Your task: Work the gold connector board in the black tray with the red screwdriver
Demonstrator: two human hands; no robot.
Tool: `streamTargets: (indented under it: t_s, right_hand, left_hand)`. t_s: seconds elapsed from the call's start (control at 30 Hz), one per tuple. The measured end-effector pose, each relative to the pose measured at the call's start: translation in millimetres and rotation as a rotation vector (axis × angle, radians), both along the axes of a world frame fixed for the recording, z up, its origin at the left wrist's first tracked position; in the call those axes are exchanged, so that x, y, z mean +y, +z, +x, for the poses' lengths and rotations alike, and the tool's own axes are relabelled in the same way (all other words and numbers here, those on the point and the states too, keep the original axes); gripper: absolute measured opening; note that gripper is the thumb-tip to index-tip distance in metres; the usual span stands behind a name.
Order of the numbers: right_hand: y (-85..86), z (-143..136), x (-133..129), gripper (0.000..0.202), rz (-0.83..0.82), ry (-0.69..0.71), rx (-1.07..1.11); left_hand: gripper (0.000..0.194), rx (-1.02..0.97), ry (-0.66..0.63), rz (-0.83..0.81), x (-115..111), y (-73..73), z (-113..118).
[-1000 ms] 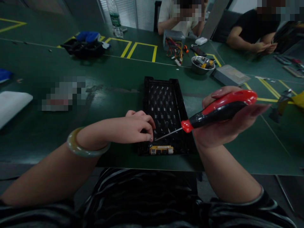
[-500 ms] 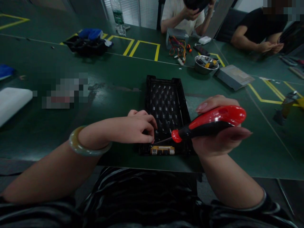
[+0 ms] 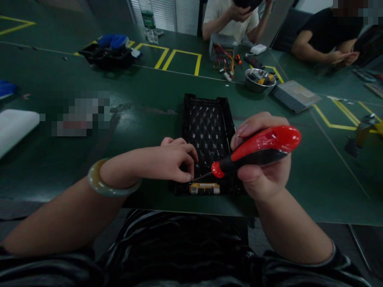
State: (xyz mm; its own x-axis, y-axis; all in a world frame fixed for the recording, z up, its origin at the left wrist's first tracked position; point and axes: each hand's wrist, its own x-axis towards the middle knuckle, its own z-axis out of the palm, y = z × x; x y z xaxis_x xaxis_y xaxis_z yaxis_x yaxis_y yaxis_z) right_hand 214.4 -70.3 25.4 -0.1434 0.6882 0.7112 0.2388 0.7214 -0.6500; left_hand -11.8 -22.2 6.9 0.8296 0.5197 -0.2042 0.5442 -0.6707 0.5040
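Here, right hand [image 3: 269, 181]: fingers and thumb closed around the red-and-black handle of the screwdriver [image 3: 271, 143].
Shaft [image 3: 202, 176]: slants down and leftward from that grip, its far end just beside the thumb of the left hand [image 3: 175, 161].
Left hand: partly curled, fingers over the left wall of the black casing [image 3: 206, 125]; whether it pinches anything, I cannot tell.
Black casing: on the desk [image 3: 143, 89], between the hands and reaching beyond them.
Yellow board [image 3: 206, 185]: at the casing's near end, close to the left thumb.

Screwdriver handle [image 3: 263, 146] now farther left
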Motion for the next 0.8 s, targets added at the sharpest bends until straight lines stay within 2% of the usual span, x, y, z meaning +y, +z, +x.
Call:
streamTargets:
  t_s: [0.1,0.23,0.37,0.43,0.63,0.7,0.8]
  right_hand:
    - [-3.2,-6.7,3.0,0.058,0.069,0.112,0.113]
    - [-6.8,-11.6,3.5,0.062,0.014,0.144,0.125]
    - [-7.1,-7.6,1.5,0.052,-0.095,0.141,0.049]
    - [-5.8,-5.1,1.2,0.056,-0.129,0.145,0.005]
    - [-5.4,-2.8,4.6,0.073,-0.126,0.294,-0.084]
    - [-7.2,-2.8,6.0,0.069,-0.083,0.247,-0.043]
    - [-8.5,-1.4,9.7,0.049,0.030,0.046,0.122]
  left_hand:
    - [0.014,-0.011,-0.021,-0.004,0.5,-0.1,-0.6]
    - [0.013,0.000,-0.024,0.012,-0.3,1.9,-1.0]
    - [0.015,0.005,-0.008,0.018,-0.7,1.9,-0.6]
    - [0.016,0.003,0.002,0.011,-0.2,0.1,-0.7]
    - [0.019,-0.025,-0.010,0.013,1.3,-2.9,-1.3]
    - [0.019,-0.010,-0.020,0.016,1.0,-2.0,-0.7]
    - [0.018,0.010,-0.016,0.006,0.2,-2.0,-0.1]
